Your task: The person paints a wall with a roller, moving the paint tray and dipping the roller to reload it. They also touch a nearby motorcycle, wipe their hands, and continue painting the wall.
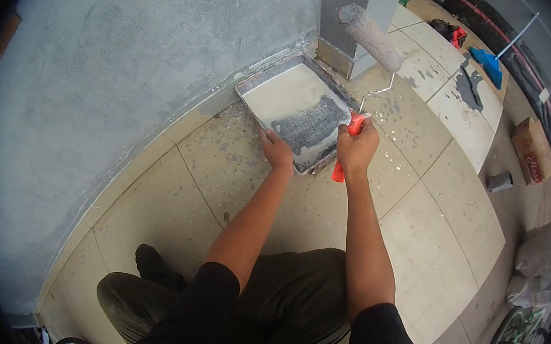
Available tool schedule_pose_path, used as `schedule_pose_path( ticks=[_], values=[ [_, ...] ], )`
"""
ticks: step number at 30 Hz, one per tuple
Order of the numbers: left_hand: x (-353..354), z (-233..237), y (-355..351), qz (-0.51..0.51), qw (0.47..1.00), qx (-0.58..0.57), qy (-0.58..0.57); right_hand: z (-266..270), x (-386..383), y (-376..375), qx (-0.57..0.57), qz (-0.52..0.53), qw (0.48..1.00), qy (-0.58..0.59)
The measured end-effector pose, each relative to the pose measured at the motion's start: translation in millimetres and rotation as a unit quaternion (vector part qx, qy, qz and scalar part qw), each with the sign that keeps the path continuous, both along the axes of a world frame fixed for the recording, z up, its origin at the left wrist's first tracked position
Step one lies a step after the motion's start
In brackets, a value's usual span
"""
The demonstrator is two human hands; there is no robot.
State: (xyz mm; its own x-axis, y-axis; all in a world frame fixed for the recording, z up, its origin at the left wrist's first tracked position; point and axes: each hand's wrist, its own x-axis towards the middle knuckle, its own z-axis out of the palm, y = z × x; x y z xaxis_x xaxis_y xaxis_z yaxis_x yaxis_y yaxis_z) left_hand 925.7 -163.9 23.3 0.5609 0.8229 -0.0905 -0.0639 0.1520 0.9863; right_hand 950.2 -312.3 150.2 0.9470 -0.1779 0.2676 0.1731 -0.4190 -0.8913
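Note:
My right hand [357, 146] is closed around the red handle [338, 172] of a paint roller, whose grey, paint-coated sleeve [370, 35] is held up above the far right corner of a paint tray. My left hand [276, 150] grips the near left rim of that paint tray [250, 104]. Pale, off-white paint [287, 92] fills the tray's far left part. Toward the near right, its ridged dark slope shows through a thin smear of paint. The roller sleeve is apart from both the tray and the wall.
A grey wall [134, 43] and a pillar [341, 28] border the paint-spotted tile floor [433, 209]. Farther right are a blue broom [488, 65], a cardboard box [533, 151], a small grey can [499, 181], a plastic-wrapped bundle [545, 254] and a green bicycle [514, 341].

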Motion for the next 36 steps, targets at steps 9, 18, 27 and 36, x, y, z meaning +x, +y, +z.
schedule_pose_path(
  ticks=[9,18,27,36],
  values=[
    [-32.8,10.7,30.9,-0.027,1.0,-0.004,0.002,4.0,-4.0,-2.6,-0.001,-0.008,1.0,0.001],
    [-109.8,69.6,60.2,-0.039,0.998,0.03,0.029,-11.6,4.4,-12.8,0.04,-0.039,0.998,-0.036],
    [-202.9,95.0,98.0,-0.029,0.999,0.029,0.009,2.5,-0.1,-18.5,0.137,0.004,0.991,-0.002],
    [-329.6,168.8,131.3,-0.034,0.999,-0.035,-0.014,-4.4,5.3,-5.0,0.158,0.01,0.987,0.005]
  ],
)
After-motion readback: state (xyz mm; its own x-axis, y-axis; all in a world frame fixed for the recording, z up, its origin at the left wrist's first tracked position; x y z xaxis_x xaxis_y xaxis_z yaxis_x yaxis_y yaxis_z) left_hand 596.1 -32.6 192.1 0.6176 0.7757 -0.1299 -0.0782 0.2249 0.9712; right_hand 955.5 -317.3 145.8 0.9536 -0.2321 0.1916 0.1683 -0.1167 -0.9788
